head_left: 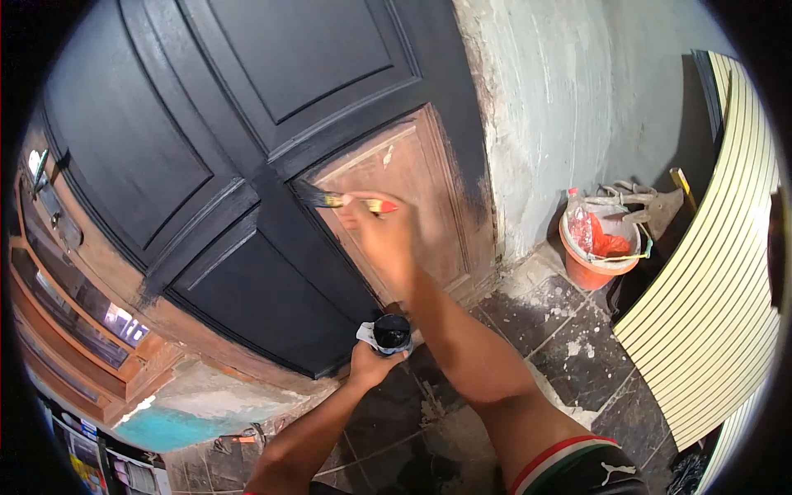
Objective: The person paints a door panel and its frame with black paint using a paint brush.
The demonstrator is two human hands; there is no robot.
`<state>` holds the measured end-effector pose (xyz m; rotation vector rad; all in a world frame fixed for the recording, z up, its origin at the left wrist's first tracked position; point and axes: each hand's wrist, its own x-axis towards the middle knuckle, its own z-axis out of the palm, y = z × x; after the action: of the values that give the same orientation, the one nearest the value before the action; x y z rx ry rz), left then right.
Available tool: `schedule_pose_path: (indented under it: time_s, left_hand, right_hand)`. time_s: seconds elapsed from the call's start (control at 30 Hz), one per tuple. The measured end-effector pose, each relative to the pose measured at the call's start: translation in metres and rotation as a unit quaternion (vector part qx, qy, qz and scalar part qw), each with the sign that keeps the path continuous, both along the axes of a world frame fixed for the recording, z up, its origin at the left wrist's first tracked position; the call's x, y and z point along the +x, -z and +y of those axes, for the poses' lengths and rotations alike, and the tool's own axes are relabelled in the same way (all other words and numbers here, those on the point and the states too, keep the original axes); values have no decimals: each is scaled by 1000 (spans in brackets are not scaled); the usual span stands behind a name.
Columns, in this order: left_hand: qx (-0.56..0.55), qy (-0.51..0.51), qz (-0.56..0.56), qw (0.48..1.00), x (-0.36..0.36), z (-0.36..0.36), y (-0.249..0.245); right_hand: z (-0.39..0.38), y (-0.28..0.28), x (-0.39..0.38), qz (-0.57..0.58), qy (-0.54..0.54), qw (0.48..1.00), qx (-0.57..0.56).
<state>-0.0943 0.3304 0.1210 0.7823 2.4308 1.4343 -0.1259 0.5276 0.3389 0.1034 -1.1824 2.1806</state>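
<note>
My right hand (379,235) grips a paintbrush (330,199) with a red and yellow handle. Its dark bristles touch the left edge of a bare brown panel (412,177) on the wooden door (322,45). Most of the door around that panel is coated black. Lower down, my left hand (375,365) is closed around a small cup of black paint (391,332), with a whitish piece, perhaps a rag or paper, at its left side. The cup is held upright in front of the door's lower edge.
An orange bucket (588,272) with a plastic bottle and red plastic inside stands by the grey wall (544,99). Curved cream slatted panels (701,289) lean at the right. Dark floor tiles (544,318) carry white flakes. A wooden window frame (74,346) is at the left.
</note>
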Motion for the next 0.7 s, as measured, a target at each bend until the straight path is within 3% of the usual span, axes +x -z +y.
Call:
schedule_pose_path:
  time_s: [0.1, 0.17, 0.23, 0.33, 0.43, 0.53, 0.7]
  left_hand:
    - [-9, -16, 20, 1000, 7, 10, -24]
    - [14, -29, 31, 999, 13, 17, -54]
    - [35, -45, 66, 996, 10, 19, -63]
    - [72, -72, 120, 988, 5, 20, -70]
    - [87, -87, 144, 982, -5, 23, -64]
    - [86, -94, 172, 977, 0, 26, -73]
    - [70, -106, 176, 976, 8, 26, -82]
  right_hand:
    - [27, 1, 16, -47, 73, 994, 71]
    - [54, -19, 57, -108, 121, 964, 210]
    - [75, -9, 60, -53, 144, 961, 232]
    - [82, -22, 96, -87, 88, 956, 266]
    - [78, -22, 113, -124, 61, 906, 400]
    - [64, -14, 117, -118, 102, 838, 523]
    - [35, 24, 92, -120, 66, 784, 605]
